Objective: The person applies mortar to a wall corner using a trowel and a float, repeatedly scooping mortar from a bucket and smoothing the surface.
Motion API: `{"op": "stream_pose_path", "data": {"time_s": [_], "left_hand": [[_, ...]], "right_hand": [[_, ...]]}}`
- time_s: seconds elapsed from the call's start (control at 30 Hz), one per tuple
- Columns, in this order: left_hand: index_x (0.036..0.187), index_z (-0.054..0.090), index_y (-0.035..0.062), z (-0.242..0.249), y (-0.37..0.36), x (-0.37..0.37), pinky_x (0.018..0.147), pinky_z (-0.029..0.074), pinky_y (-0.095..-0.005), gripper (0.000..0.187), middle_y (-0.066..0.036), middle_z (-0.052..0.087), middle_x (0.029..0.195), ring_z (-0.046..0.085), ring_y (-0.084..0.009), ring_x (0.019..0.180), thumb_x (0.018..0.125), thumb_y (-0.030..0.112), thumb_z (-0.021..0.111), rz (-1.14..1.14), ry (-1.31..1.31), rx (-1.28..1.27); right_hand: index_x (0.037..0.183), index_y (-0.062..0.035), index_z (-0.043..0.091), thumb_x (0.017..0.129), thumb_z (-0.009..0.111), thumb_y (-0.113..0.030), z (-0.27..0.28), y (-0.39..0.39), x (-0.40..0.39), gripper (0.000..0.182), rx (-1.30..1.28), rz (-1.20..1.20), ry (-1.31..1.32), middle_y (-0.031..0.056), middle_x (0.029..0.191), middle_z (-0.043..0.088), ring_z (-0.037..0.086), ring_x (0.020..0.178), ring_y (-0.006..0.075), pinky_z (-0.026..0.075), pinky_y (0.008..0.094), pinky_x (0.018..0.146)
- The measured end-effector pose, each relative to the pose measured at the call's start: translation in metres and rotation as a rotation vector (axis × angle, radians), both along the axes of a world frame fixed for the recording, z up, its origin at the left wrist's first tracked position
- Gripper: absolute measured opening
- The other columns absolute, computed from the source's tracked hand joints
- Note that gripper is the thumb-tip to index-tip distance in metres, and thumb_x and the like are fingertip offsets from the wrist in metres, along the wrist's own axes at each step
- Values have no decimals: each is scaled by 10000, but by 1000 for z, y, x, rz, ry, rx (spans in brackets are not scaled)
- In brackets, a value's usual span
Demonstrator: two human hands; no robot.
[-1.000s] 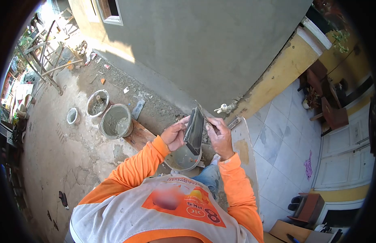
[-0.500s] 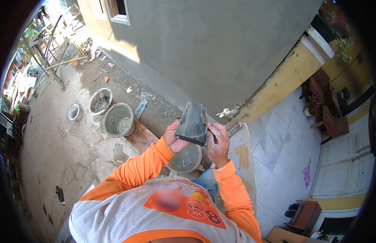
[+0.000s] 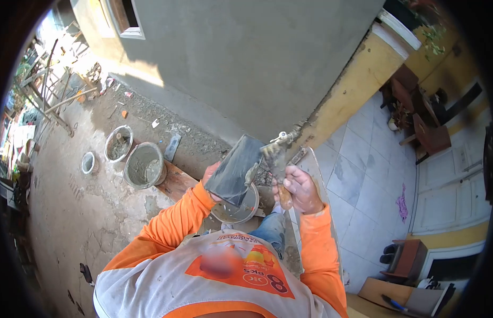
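Note:
My left hand (image 3: 210, 174) grips a dark, flat plastering float (image 3: 234, 168), held tilted in front of my chest. Grey mortar clings to the float's right edge. In my right hand (image 3: 303, 190) is a trowel (image 3: 276, 163) with a wooden handle, its blade pointing up and smeared with mortar. The blade stands right by the float's right edge. Below both tools, partly hidden by the float, sits a round tub (image 3: 248, 208) with greyish contents.
A grey rendered wall (image 3: 230, 63) rises ahead, with a white tap (image 3: 282, 139) near its lower corner. Left stand a large mortar bucket (image 3: 144, 165), another bucket (image 3: 119, 143) and a small pail (image 3: 89, 162). A wooden plank (image 3: 176, 180) lies beside them. White floor tiles (image 3: 348, 183) extend right.
My right hand has moved right and turned, bringing the trowel's blade and handle into view. The float has tilted and shifted slightly left. The view has swung a little.

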State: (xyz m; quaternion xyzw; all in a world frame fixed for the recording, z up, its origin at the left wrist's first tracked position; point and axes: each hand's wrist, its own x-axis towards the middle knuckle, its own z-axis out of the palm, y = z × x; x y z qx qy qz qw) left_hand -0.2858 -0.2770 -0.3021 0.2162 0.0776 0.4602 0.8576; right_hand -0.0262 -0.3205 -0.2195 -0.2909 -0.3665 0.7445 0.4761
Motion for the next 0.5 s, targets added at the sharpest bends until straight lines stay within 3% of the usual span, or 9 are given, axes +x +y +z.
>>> {"op": "stream_pose_path", "data": {"time_s": [0.07,0.1,0.2,0.27,0.33,0.4,0.43,0.47,0.5], "left_hand": [[1352,481,4,26,-17,9,999,464,-462,541,-174,585,1286,589,-322,1147,937,350,521,32,439,-110],[1359,472,-8,-2,-10,8,983,482,-423,536,-176,585,1282,597,-304,1132,953,342,483,-179,-114,-108],[1354,476,-10,-33,1,-15,982,484,-398,521,-175,588,1276,604,-282,1122,971,339,422,-119,10,-228],[1351,480,-10,-14,3,-18,979,485,-390,516,-172,589,1275,604,-276,1122,981,337,384,-129,-29,-165],[1351,483,-4,32,-4,-13,983,484,-391,510,-168,584,1283,602,-283,1125,981,333,382,212,596,111],[1359,472,-2,24,10,-13,992,478,-401,490,-171,582,1285,600,-291,1127,972,297,434,215,474,36],[1383,436,2,16,20,-9,1003,471,-406,505,-172,563,1306,589,-290,1144,969,290,458,23,157,4],[1407,401,6,11,28,-6,1014,463,-410,528,-172,545,1327,578,-288,1160,965,283,482,-166,-162,-25],[1458,298,23,26,29,4,1025,457,-400,624,-156,497,1367,550,-256,1200,943,261,557,-157,-74,6]], "right_hand": [[1051,-53,519,937,600,-123,-7,18,-1,157,-34,93,83,127,973,626,644,794,197,550,310,652],[1033,-56,525,935,610,-137,-15,21,2,153,-63,241,162,126,960,629,646,794,195,548,308,641],[1025,-62,532,929,626,-154,-42,4,18,162,-188,310,146,120,946,631,648,783,196,543,306,626],[1123,-52,517,934,623,-145,-69,-14,41,235,-205,350,174,106,1004,630,649,817,166,555,294,654],[1101,-35,546,932,618,-135,-86,-28,54,208,-264,291,-193,94,971,644,646,805,155,546,282,652],[1103,-22,558,930,611,-125,-86,-34,57,208,-243,81,-382,82,957,649,646,799,149,544,280,654],[1106,-9,571,928,604,-116,-81,-37,56,210,-216,-136,-566,69,943,653,645,794,144,542,279,655],[1106,-9,571,928,604,-116,-75,-36,54,210,-218,-129,-566,69,943,653,645,794,144,542,279,655],[1109,2,581,920,606,-105,-65,-31,51,219,-90,-258,-635,74,942,659,644,789,141,539,284,655]]}}
